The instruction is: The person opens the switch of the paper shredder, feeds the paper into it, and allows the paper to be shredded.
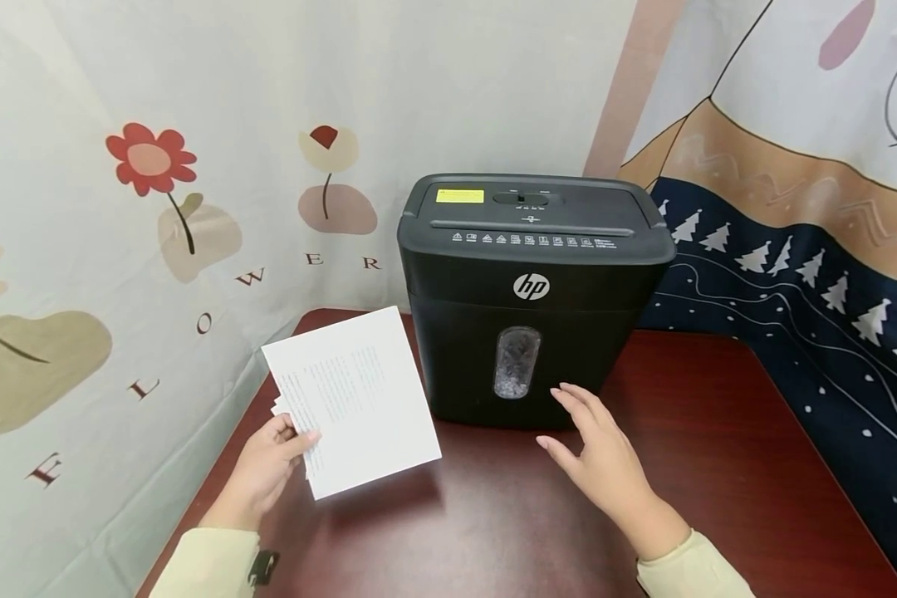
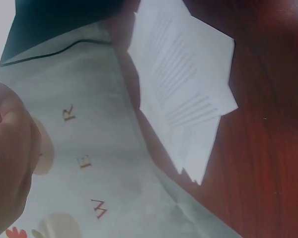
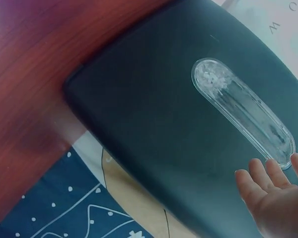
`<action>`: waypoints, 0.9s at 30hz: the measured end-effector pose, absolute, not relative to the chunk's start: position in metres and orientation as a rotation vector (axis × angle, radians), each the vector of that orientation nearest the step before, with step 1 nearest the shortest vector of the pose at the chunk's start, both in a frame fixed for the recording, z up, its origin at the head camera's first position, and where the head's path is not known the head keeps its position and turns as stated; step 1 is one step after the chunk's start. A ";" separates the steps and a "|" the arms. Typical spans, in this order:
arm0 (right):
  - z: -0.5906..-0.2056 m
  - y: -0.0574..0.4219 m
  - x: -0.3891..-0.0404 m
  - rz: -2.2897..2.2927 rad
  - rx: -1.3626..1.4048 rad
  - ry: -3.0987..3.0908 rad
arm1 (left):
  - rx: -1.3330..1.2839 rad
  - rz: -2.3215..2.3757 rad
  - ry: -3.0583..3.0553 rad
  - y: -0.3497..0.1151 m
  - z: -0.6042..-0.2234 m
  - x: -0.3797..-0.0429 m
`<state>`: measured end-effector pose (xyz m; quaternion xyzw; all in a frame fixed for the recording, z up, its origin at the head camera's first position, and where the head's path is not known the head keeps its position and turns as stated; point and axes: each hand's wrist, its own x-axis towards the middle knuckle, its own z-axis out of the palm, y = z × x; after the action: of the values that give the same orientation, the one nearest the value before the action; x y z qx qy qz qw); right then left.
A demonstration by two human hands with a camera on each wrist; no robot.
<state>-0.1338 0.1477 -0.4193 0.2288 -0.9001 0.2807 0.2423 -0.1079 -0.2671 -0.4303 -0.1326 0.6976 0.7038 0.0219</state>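
1. The person's left hand [image 1: 265, 457] pinches a white paper sheet with printed lines [image 1: 366, 407] by its edge, thumb on the upper face, to the left of a black plastic shredder with hp logo [image 1: 531, 324].
2. On the glossy reddish-brown table [image 1: 508, 498] I see a fanned pile of white printed papers [image 2: 181, 84].
3. The right hand [image 1: 601, 457] holds nothing; its thumb stands wide from the fingers, near the shredder's front.
4. Paper scraps show through the clear rounded window [image 1: 518, 363].
5. Behind hangs a pale flower-printed cloth [image 1: 456, 83].
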 end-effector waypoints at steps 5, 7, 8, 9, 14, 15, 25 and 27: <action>-0.414 0.150 -0.135 0.778 0.609 -2.450 | -0.301 2.237 2.151 -0.260 -0.423 -0.109; -0.410 0.151 -0.136 0.791 0.602 -2.453 | -0.265 2.244 2.151 -0.257 -0.419 -0.110; -0.409 0.151 -0.136 0.795 0.599 -2.454 | -0.253 2.246 2.151 -0.255 -0.417 -0.110; -0.407 0.151 -0.136 0.800 0.598 -2.455 | -0.238 2.248 2.151 -0.252 -0.414 -0.110; -0.399 0.154 -0.137 0.809 0.610 -2.445 | -0.168 2.255 2.153 -0.239 -0.402 -0.114; -0.397 0.154 -0.138 0.811 0.615 -2.443 | -0.157 2.263 2.147 -0.236 -0.400 -0.115; -0.371 0.158 -0.140 0.926 0.617 -2.525 | 0.002 2.271 2.112 -0.206 -0.383 -0.126; -0.364 0.159 -0.140 0.972 0.608 -2.556 | 0.024 2.253 2.120 -0.201 -0.380 -0.129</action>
<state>-0.1398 0.1588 -0.3636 0.2139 -0.8992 0.3420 0.1695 -0.1288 -0.2006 -0.3800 0.0079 0.6849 0.7282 0.0238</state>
